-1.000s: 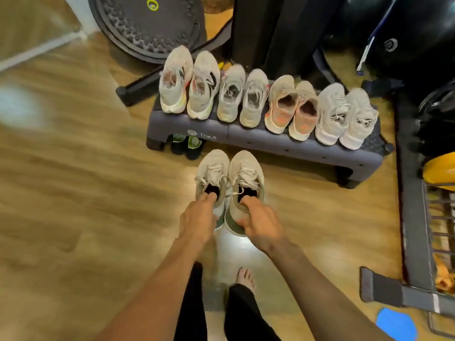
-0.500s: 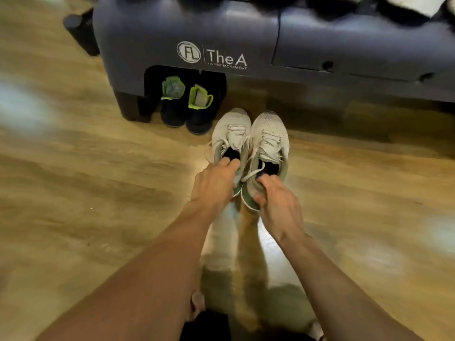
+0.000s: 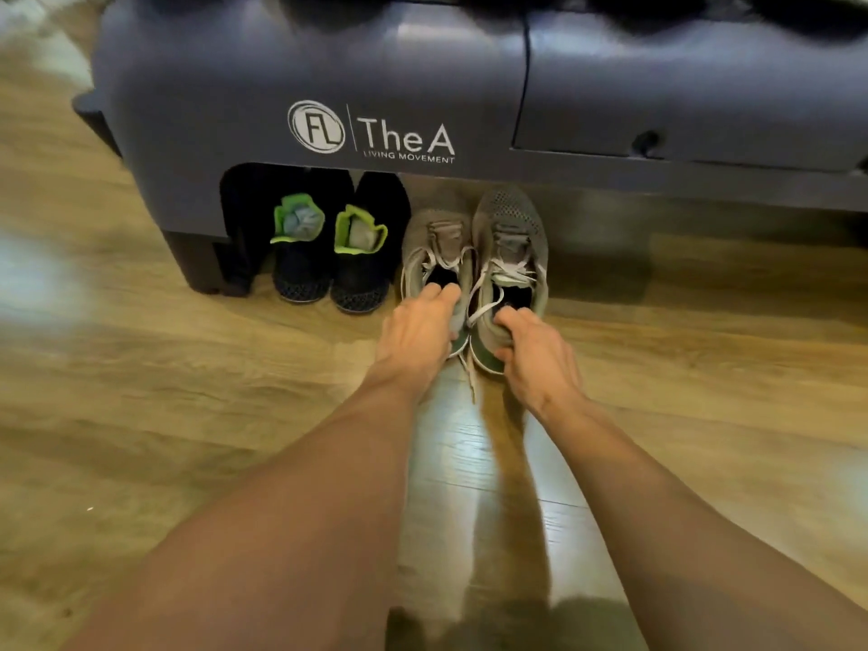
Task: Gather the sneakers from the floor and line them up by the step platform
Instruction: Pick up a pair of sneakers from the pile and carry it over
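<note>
- While both arms reach forward in the head view, the left hand (image 3: 415, 331) pinches the heel collar of the left grey mesh sneaker (image 3: 434, 256), and the right hand (image 3: 535, 354) clasps the heel of the right grey mesh sneaker (image 3: 509, 256).
- Both sneakers rest on the wooden floor (image 3: 141, 392), toes under the dark grey plastic step platform (image 3: 375, 86), just beside the black-and-green shoes (image 3: 329, 260).
- They look light and soft; the stiffer heel seems the best hold, and loose laces may snag.
</note>
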`<state>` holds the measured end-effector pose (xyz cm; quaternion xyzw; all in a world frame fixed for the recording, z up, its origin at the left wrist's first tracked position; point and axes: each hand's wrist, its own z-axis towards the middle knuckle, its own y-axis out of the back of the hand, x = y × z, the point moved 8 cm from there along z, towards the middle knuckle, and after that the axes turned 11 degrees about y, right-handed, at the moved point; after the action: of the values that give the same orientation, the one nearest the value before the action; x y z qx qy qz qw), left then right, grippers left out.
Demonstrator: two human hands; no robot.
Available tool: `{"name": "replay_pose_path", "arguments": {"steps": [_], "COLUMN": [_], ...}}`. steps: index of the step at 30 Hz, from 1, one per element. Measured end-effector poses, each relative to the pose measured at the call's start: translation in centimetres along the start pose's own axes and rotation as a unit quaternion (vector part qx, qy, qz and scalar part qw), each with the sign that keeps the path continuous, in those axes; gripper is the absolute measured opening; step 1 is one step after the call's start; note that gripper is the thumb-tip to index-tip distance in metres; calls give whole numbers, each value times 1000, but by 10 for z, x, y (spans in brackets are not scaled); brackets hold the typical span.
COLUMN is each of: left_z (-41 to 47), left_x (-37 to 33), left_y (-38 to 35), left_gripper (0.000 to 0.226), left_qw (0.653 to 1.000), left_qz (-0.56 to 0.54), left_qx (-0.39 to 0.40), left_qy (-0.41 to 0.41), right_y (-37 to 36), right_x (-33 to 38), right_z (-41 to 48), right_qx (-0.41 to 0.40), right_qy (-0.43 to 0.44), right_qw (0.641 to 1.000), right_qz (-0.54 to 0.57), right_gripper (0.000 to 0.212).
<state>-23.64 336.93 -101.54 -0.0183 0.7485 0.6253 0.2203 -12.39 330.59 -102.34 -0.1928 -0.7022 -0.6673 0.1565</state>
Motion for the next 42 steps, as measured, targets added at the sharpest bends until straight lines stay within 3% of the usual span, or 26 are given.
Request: {"name": "replay_pose_path", "arguments": {"steps": [3,9,13,19,24,27,32,35,42], "left_z": [16,40,56,80,75,53,-8,-47,-113], "left_x": [-1,14,14,13,10,-6,-68,-125,-310], "left_y": [-2,-13,-19,-32,-30,-11,77,169,464], "left_gripper": [19,29,42,44,49,60,27,28,36], "left_qw": [1000,999,998,997,993,989,986,991,993], "left_qz": [-7,3,-1,-3,14,21,-67,-83,-88], "left_qx": [-4,-8,-26,-3,55,77,85,67,38], "left_qy": [18,43,49,82,106,127,130,77,-62], "right_y": [-6,-12,-12,-13,-9,20,109,201,527], "right_x": [-15,-8,-17,-40,-34,-16,33,66,169], "right_z": [14,45,66,91,87,63,-5,-42,-131], "right_qx": [20,0,3,39,84,52,58,48,-33], "right_qy": [-26,-5,-22,-83,-115,-97,-59,-63,-58], "right_qw": [999,1000,1000,996,989,994,997,997,997], "right_qz": [10,8,-14,-15,-25,-21,9,21,34], "right_gripper": [34,22,39,59,61,55,31,33,50]}}
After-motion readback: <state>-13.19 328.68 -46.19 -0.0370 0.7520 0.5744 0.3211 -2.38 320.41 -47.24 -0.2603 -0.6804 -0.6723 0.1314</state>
